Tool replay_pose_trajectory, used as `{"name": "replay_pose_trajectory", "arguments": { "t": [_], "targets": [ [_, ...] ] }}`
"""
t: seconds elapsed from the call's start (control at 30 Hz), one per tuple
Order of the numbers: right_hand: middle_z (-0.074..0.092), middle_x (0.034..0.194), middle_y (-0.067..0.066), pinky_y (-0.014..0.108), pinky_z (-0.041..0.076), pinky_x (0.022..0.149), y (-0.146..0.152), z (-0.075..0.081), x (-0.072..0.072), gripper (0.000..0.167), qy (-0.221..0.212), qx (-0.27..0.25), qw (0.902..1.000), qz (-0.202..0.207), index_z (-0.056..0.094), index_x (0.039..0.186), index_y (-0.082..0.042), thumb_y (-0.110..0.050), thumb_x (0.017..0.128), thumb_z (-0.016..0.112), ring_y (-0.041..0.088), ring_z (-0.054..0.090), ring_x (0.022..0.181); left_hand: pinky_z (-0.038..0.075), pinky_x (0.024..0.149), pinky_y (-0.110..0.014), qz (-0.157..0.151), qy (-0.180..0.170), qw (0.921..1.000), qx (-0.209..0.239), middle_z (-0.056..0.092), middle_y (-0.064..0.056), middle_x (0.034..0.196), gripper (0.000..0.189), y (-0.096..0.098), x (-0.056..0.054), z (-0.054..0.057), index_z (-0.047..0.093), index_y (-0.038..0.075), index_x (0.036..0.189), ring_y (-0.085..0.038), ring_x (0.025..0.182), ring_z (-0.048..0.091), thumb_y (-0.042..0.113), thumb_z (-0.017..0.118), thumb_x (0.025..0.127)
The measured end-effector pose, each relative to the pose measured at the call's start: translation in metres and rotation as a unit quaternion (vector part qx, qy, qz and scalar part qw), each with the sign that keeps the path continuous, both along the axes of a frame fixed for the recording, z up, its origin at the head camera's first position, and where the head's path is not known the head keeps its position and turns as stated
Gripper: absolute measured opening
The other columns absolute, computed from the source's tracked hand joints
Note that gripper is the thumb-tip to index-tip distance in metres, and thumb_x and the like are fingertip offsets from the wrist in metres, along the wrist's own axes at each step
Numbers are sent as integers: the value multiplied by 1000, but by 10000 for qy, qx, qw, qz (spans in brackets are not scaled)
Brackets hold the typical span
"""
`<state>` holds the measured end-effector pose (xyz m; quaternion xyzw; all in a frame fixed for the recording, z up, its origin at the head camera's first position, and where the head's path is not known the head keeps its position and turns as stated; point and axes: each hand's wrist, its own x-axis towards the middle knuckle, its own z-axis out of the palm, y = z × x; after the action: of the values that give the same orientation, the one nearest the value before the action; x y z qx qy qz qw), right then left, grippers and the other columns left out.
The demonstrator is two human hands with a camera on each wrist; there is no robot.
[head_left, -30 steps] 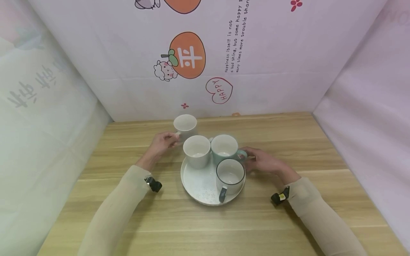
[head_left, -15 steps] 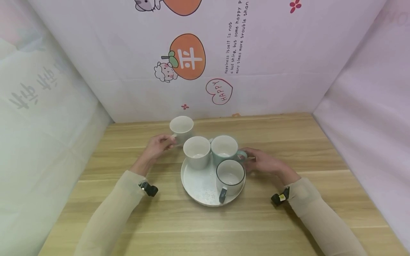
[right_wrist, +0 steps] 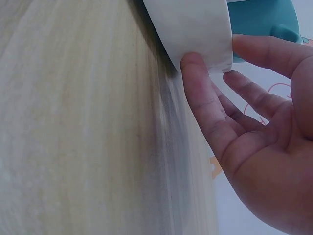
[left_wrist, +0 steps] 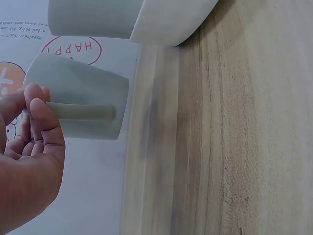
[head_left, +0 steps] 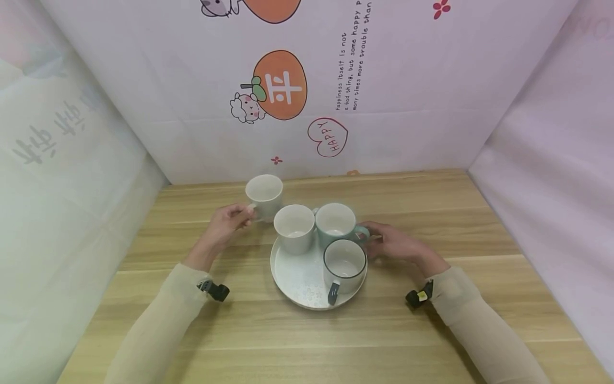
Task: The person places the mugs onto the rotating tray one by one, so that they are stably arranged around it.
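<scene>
My left hand (head_left: pixel 225 224) pinches the handle of a pale grey-white mug (head_left: pixel 265 191) at the back left. In the left wrist view this mug (left_wrist: pixel 83 88) hangs tilted, its base above the tabletop. A round white tray (head_left: pixel 295 280) bears three mugs: a plain whitish one (head_left: pixel 295 234), a turquoise one (head_left: pixel 331 234) with a white inside, and a white one (head_left: pixel 345 272) with a dark rim and handle. My right hand (head_left: pixel 395 240) touches the tray's right edge. Its fairly straight fingers (right_wrist: pixel 198 88) rest on the tray's side (right_wrist: pixel 195 29) in the right wrist view.
A wood-grain table (head_left: pixel 288 346) lies under everything. Printed white cloth (head_left: pixel 408 80) stands behind it, and white cloth hangs at both sides. The plain whitish mug on the tray stands close to the mug in my left hand.
My left hand has moved left and slightly toward me, carrying the mug away from the mugs on the tray. The right hand, the tray and its three mugs have stayed in place.
</scene>
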<state>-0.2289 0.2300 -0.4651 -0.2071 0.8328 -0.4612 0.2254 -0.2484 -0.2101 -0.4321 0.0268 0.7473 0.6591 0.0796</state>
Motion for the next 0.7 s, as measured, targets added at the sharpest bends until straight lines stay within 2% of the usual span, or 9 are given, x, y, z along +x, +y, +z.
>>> {"name": "replay_pose_trajectory", "arguments": {
  "t": [0.17,0.33,0.43,0.7],
  "targets": [
    [57,137,15,45,51,99,1,0,-1,62,99,0,9999,57,51,139,-20,-15,84,79,33,61,120,54,75,-17,-9,35,9999,110,71,4,90,15,-3,6,5,64,2,97,-4,78,60,17,65,98],
    [56,138,17,47,51,100,1,-1,-1,62,97,-32,9999,89,51,140,-18,-14,85,78,33,60,120,54,76,-17,39,99,9999,62,73,4,94,31,-6,14,11,61,-9,108,-5,80,61,20,65,98],
    [56,137,17,44,52,98,2,-2,-1,63,106,-16,9999,90,50,140,-17,-14,84,78,33,61,119,54,76,-17,56,146,9999,52,73,4,94,33,-8,19,15,60,-10,109,-5,80,61,20,65,98],
    [56,139,17,42,52,98,2,-1,1,63,145,55,9998,88,50,141,-18,-18,84,79,34,61,121,53,74,-16,83,235,9994,243,71,8,92,9,-12,29,21,67,11,93,-4,79,61,18,65,98]
  ]
}}
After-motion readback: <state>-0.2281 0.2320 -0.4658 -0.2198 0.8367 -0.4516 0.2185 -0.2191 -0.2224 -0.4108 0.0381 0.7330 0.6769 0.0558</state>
